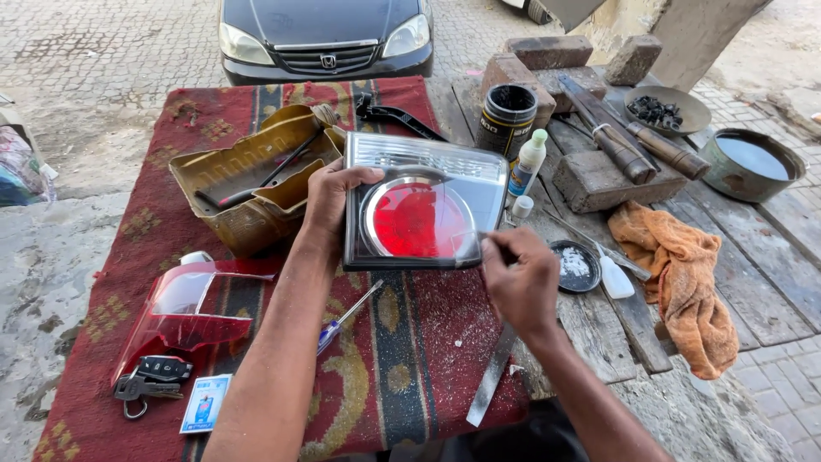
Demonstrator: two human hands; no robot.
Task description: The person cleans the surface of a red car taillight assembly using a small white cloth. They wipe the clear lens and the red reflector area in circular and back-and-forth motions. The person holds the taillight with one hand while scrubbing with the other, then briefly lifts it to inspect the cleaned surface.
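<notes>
My left hand (329,198) grips the left edge of a car tail light (425,205), a clear lens with a round red reflector, held upright over a red patterned rug (145,222). My right hand (522,282) is at the light's lower right corner, fingers pinched on a thin dark tool whose tip touches the lens edge. A metal strip (492,376) lies on the rug below my right hand.
A cut yellow plastic container (248,184) with tools, a red lens piece (184,308), keys (154,376), a small card (205,402) and a screwdriver (346,318) lie on the rug. On the wooden planks are a black can (506,120), glue bottle (526,162), powder lid (575,265), orange rag (684,282), bricks and bowls. A dark car (325,38) is parked beyond.
</notes>
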